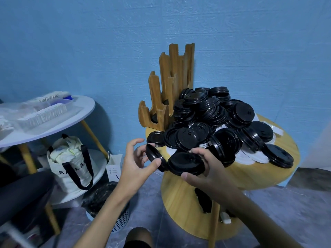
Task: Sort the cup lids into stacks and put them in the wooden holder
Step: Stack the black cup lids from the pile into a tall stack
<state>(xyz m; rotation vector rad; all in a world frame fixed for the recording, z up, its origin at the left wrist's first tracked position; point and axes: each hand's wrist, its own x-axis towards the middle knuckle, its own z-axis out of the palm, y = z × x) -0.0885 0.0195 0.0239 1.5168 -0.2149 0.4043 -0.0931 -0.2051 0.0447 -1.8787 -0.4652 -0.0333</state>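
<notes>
Round wooden bench, centre-right of frame. It carries almost everything, and the load reaches its near rim.

Lid pile, centre: black cup lids are heaped loose at mixed tilts, with white lids partly buried under them at the right. Risk: pulling a lid from low in the heap could start a slide, and those at the rim would go to the floor. Colours or sizes could also get mixed in one stack, since the black lids look alike from here.

Wooden holder, upper centre, stands upright at the bench's far left edge with the pile touching it. Its slots look narrow, so a crooked stack may jam or nudge it off.

Left hand, lower centre: its grip pinches one black lid on edge between thumb and fingers. A pinch at the rim seems likely to slip.

Right hand: its grip is closed round a second black lid, held flatter just beside the first. Nesting them misaligned could pop one loose, off the bench towards the lined bin below.
</notes>
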